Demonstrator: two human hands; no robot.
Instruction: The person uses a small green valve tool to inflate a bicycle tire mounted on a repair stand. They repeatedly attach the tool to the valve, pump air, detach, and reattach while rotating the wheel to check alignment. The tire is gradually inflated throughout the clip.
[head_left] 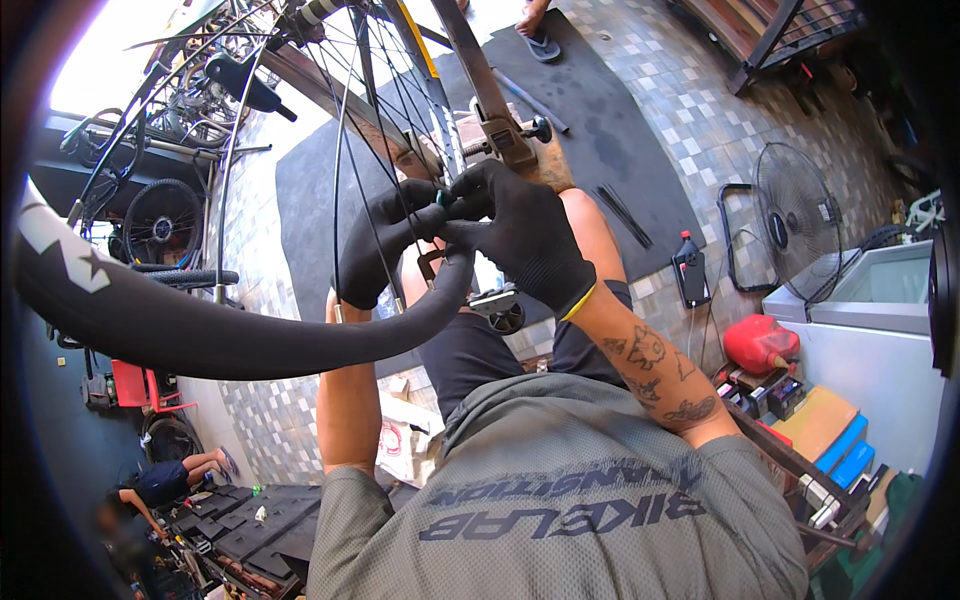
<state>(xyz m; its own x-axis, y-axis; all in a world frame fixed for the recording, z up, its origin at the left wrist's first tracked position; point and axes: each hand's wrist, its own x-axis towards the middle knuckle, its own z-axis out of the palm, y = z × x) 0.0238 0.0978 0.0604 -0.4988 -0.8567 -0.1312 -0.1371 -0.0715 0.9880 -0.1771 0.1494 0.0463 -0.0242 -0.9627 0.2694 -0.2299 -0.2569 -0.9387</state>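
Two hands in black knitted gloves meet at the upper middle of the view, close above the black bicycle rim with white graphics and a dark star point(300, 348). This rim, part of a wheel with thin black spokes point(340, 200), curves from the left side and ends near the person's knees. The left hand point(375, 245) is on the far side of some spokes, which pass in front of it; its fingers are bent and narrow, pointing to the right. The right hand point(525, 235), with a yellow edge at its cuff, comes from the other side, and its thumb and forefinger are also drawn close together. Between the fingertips shows a tiny greenish piece point(442, 198), but I cannot tell which hand is gripping it, or how firmly. Just below the fingers, near the rim, is a small dark hooked metal bracket point(430, 268). Beyond the right hand stands a brownish metal upright with a clamp point(505, 140), carrying a black knob point(541, 129).

Under these things lies a large dark grey mat point(620, 120) on a floor of small mixed tiles point(690, 130). Several thin black rods point(625, 215) rest on the mat, to the right of the person's knee. Farther right are a round wire-cage fan point(797, 222) and a red plastic container point(760, 343), near a white chest-shaped cabinet point(870, 350). At lower left, another person in dark clothes point(165, 487) is bending.
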